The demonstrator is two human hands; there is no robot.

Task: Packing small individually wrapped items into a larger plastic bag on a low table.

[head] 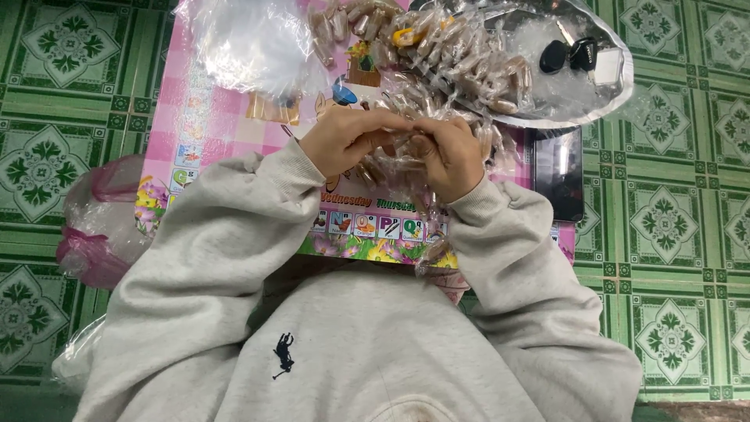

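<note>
My left hand (344, 141) and my right hand (449, 156) meet over a pink children's table (199, 117), both pinching the same small clear-wrapped brown sweet (402, 144). Several more wrapped brown pieces lie under and around my fingers, and a strip of them (432, 227) hangs down below my right wrist. My grey sleeves and sweatshirt fill the lower part of the view. How the wrapper is pinched is hidden by my fingers.
A metal tray (617, 86) at the top right holds a heap of wrapped pieces (453, 55) and black keys (569, 55). A dark phone (558, 172) lies right of my hands. Clear plastic bags (250, 39) sit at the top, a pink bag (98, 227) at the left, on green patterned floor tiles (672, 234).
</note>
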